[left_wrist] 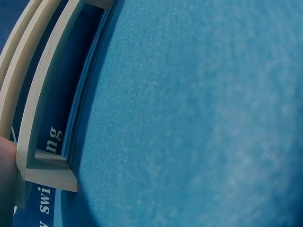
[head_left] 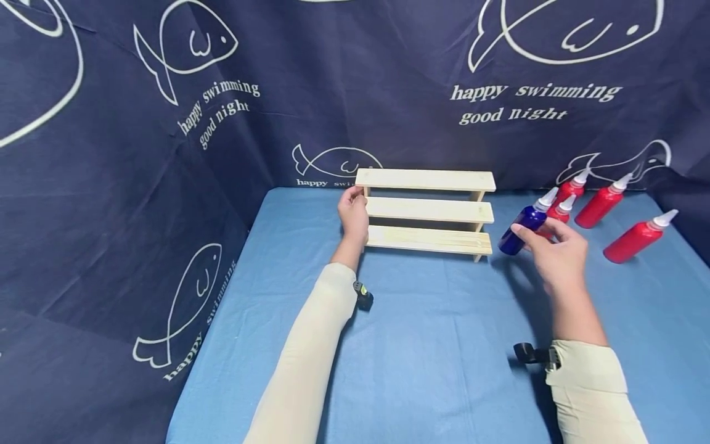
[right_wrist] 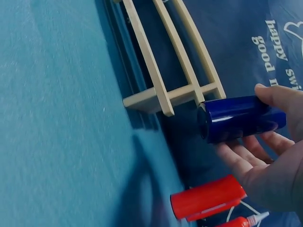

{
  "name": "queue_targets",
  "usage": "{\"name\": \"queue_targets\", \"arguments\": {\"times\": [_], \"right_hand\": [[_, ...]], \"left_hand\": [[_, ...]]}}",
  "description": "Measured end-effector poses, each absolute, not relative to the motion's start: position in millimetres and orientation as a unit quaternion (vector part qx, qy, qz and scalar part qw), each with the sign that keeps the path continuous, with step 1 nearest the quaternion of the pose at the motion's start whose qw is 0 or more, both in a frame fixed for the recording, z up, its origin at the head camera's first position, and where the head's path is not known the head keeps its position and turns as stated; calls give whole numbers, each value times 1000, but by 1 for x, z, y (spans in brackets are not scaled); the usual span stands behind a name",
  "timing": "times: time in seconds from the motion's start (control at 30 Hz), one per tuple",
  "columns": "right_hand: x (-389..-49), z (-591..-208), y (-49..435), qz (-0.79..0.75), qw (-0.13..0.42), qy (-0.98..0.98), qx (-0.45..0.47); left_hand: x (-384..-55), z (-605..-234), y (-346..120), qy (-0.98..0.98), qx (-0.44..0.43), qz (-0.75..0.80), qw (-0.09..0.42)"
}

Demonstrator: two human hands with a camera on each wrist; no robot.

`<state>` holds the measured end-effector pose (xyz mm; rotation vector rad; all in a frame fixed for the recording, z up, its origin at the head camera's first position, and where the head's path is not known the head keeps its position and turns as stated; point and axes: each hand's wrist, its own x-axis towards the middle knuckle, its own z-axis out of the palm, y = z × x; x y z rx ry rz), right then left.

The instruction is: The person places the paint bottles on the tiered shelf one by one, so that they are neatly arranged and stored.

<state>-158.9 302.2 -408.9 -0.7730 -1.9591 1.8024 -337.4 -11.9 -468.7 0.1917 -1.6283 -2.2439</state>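
Observation:
A three-tier wooden shelf (head_left: 427,210) stands on the blue cloth, its steps rising toward the back. My left hand (head_left: 354,214) grips its left end by the middle and upper tiers; in the left wrist view only part of that hand (left_wrist: 6,175) shows, against the wood. To the right of the shelf, my right hand (head_left: 560,253) holds a dark blue squeeze bottle (head_left: 523,229) with a white nozzle, tilted, thumb on one side and fingers on the other. In the right wrist view the blue bottle (right_wrist: 241,118) is raised off the cloth, base toward the shelf's end.
Several red squeeze bottles (head_left: 633,242) with white nozzles stand at the right, some close behind my right hand. Blue cloth (head_left: 410,345) covers the table. Dark fabric (head_left: 388,80) with fish drawings hangs at the back and left.

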Motion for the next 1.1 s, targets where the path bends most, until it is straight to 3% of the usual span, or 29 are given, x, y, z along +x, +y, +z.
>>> {"name": "queue_targets", "arguments": {"times": [0.17,0.47,1.1], "right_hand": [[-168,-409,292,589,214,-734,-263],[-183,-403,276,638,257,-697,-201],[-212,-409,260,717,277,-624,-143]], "left_hand": [[-337,-470,-12,-574,66,-797,178],[-336,-468,-12,-587,61,-788,175],[-334,-466,-16,-567,46,-805,168]]}}
